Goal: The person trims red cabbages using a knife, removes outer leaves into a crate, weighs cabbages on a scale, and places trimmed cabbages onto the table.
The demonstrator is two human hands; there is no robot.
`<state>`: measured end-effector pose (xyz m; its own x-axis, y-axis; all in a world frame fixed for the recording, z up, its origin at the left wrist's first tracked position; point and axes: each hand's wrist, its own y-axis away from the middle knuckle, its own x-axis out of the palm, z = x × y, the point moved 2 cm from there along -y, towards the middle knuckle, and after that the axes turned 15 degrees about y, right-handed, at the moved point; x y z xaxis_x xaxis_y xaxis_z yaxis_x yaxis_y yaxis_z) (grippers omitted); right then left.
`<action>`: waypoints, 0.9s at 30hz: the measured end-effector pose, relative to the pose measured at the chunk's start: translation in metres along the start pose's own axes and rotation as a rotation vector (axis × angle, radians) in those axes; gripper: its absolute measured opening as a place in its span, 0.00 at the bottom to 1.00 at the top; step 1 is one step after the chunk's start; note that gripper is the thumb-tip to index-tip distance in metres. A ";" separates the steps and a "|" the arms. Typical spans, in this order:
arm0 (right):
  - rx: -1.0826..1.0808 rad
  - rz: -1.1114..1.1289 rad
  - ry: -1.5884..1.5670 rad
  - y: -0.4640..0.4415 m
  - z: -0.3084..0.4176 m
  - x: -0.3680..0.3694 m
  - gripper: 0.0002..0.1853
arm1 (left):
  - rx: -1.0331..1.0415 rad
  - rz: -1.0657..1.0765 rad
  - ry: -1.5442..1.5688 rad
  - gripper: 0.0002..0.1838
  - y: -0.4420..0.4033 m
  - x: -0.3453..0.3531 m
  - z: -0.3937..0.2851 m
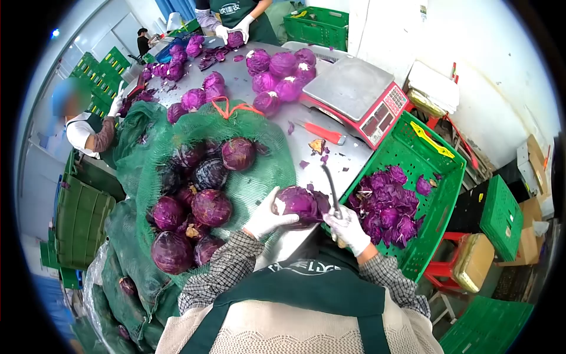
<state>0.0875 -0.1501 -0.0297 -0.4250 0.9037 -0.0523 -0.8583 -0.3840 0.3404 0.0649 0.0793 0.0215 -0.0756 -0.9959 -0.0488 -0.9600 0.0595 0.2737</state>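
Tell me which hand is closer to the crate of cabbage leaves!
Right hand: it holds the knife just beside the green crate. The left hand is farther, across the red cabbage.

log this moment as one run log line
left hand: holds red cabbage | right hand: grips knife, at cabbage's side | crate: loose leaves | scale: nothing on it

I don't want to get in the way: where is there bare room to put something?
The scale: its plate is bare. So are a small table patch between orange tool and crate, and the crate's floor near its yellow handle. Crowded: the net bag, heaped with cabbages, and around left hand and right hand.
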 end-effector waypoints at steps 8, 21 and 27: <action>0.178 -0.569 0.044 0.034 -0.049 -0.112 0.07 | -0.065 -0.018 0.282 0.64 -0.009 -0.014 0.024; 0.146 0.134 0.099 -0.038 -0.027 0.004 0.16 | -0.006 0.349 -0.371 0.65 -0.019 -0.025 -0.007; -0.386 -0.140 0.629 -0.027 -0.010 0.028 0.07 | -0.084 0.144 0.337 0.57 -0.002 -0.010 0.004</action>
<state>0.0957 -0.1161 -0.0500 -0.2897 0.7144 -0.6369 -0.9070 -0.4175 -0.0558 0.0663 0.0896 0.0180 -0.1021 -0.9449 0.3112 -0.9192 0.2092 0.3336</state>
